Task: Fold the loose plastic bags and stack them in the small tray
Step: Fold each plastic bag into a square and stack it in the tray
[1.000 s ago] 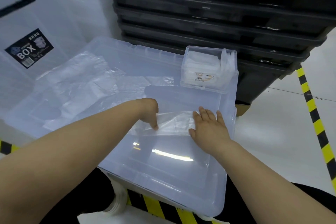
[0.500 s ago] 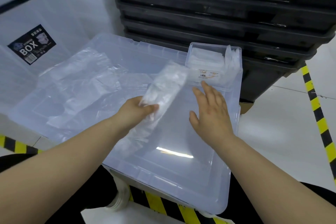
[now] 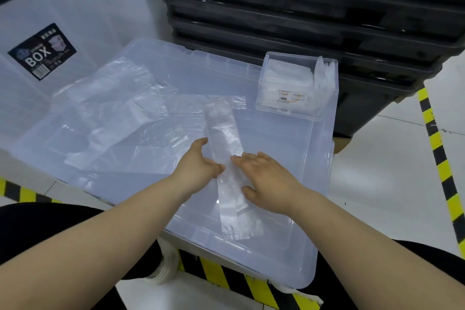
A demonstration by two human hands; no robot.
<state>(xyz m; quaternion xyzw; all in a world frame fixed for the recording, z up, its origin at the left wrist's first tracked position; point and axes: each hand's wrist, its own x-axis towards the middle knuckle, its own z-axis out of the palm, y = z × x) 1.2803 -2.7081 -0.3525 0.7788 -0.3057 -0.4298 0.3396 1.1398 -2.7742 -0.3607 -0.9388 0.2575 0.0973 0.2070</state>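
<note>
Head: black crates behind tray, loose bags left

Can't tell how many sheets are in the loose bags at left, it's clear film on a clear lid. The folded strip is partly hidden under the right grip. The label on the small tray is too tiny to read, same for the fine print on the BOX sticker. The black crates run off the top and right edges, both forearms off the bottom.

Stacked black crates, white floor, hazard stripes
</note>
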